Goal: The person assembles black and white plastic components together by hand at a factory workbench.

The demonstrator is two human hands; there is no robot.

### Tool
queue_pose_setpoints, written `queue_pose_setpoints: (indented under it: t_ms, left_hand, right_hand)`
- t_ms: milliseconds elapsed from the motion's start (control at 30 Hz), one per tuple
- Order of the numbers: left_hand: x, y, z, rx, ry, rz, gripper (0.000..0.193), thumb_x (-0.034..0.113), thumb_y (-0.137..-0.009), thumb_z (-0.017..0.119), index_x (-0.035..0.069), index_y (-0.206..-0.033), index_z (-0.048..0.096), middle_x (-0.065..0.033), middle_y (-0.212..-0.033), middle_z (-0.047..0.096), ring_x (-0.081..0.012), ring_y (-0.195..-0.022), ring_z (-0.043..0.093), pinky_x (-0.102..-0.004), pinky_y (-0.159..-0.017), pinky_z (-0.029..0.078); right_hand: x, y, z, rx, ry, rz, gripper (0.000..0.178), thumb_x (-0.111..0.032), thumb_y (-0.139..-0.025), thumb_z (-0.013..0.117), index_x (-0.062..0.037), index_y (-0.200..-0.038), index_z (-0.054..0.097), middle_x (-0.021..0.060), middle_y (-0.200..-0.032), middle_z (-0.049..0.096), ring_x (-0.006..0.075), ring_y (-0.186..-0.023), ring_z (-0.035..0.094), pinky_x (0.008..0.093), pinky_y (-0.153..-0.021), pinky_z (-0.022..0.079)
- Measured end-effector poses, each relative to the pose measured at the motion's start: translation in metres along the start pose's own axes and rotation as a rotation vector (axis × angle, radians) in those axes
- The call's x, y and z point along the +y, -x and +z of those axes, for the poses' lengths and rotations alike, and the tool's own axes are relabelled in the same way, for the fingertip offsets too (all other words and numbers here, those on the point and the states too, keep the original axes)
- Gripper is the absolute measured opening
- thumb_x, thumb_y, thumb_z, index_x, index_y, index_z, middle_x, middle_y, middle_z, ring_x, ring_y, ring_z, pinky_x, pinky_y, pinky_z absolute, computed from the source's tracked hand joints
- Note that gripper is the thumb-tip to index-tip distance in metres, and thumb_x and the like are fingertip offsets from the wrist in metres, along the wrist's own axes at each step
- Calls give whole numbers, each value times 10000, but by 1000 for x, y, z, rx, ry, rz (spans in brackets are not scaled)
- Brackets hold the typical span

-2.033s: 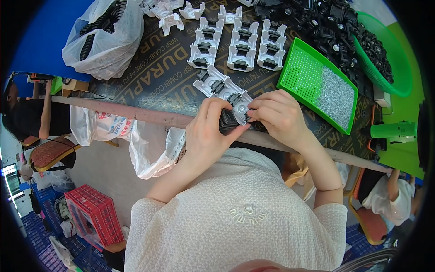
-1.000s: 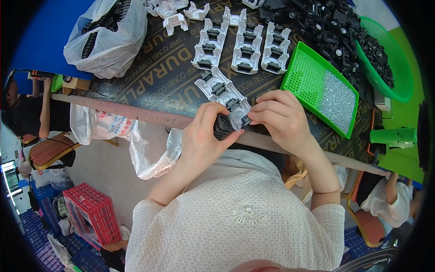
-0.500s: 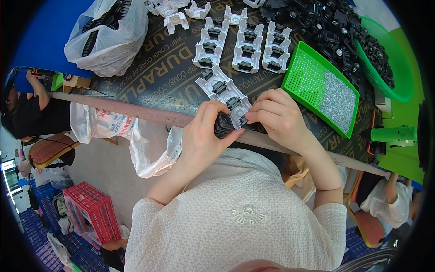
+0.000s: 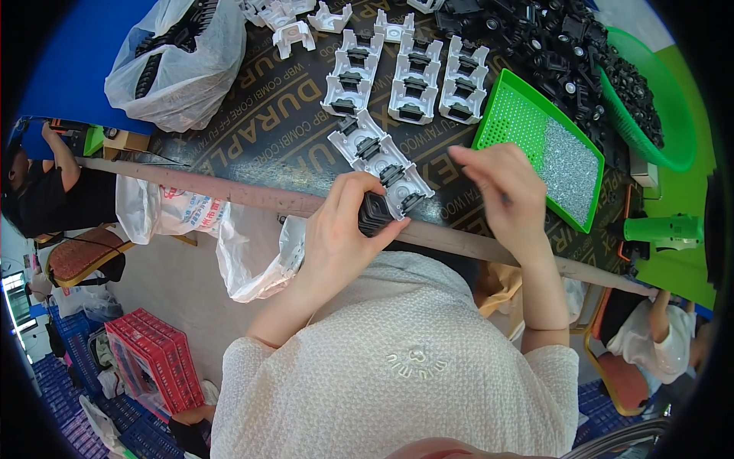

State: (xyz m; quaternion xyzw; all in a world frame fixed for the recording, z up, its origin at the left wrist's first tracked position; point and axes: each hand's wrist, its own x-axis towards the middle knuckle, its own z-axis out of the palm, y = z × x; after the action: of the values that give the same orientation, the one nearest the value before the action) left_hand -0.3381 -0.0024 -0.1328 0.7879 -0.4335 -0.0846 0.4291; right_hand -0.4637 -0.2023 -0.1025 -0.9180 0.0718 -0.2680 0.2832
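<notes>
My left hand (image 4: 342,218) is closed around a short stack of black plastic pieces (image 4: 375,213) at the table's near edge. Its fingers lie right beside the near end of a slanting row of white plastic housings (image 4: 376,158). Black inserts (image 4: 392,175) sit across these housings, one in the nearest too. My right hand (image 4: 511,195) is lifted off the row, between it and the green perforated tray (image 4: 511,115). Its fingers are blurred but look apart, with nothing visible in them. Small silvery metal parts (image 4: 569,172) fill the tray's right portion.
Farther back stand three more rows of white housings (image 4: 415,80), with loose white housings (image 4: 293,37) beyond. A clear plastic bag (image 4: 183,84) of black parts is at left. Black parts (image 4: 550,46) and a green basket (image 4: 673,130) are at right. Other people sit at both sides.
My right hand has let go of the near end of the white row and moved right, toward the green tray. My left hand keeps its hold on the black stack.
</notes>
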Motion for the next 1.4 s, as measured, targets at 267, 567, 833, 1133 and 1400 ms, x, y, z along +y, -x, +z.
queue_pose_setpoints:
  t_ms: [267,567,833,1133,1400]
  left_hand:
    - [-22,6,-32,11,110,36,431,82,-687,846,48,-1006,558,-111,-1086,619,-298,-1021,637,-368,-879,513]
    - [-89,-26,-123,0,109,-69,392,-27,-701,769,43,-994,518,-121,-1202,652,-201,-1092,608,-323,-944,459]
    - [-101,-87,-115,-154,114,46,384,-1,-732,786,46,-988,504,-104,-1212,685,-231,-1068,643,-324,-932,477]
    - [-120,-100,-122,70,32,-57,432,142,-774,832,52,-1107,573,-95,-1085,672,-194,-1005,635,-312,-907,485]
    - [-89,-95,-136,74,78,-153,520,98,-880,726,81,-1350,503,-48,-1036,659,-125,-930,615,-277,-866,492]
  right_hand:
    - [11,17,-1,72,94,54,247,38,-834,680,-34,-1070,698,97,-903,670,276,-810,606,363,-716,482]
    - [5,-19,3,-24,248,-166,239,-82,-794,735,-73,-1030,700,65,-1015,670,265,-1001,606,380,-838,512]
    - [7,-42,29,-98,258,-273,283,-125,-792,742,-87,-1065,680,73,-1085,644,276,-1094,587,395,-908,481]
    - [7,-5,1,-31,253,-122,274,-64,-795,738,-79,-1066,701,74,-1090,668,287,-1065,612,401,-878,509]
    - [13,32,-11,190,185,51,251,44,-786,717,-41,-1021,711,89,-1010,693,307,-973,630,387,-822,519]
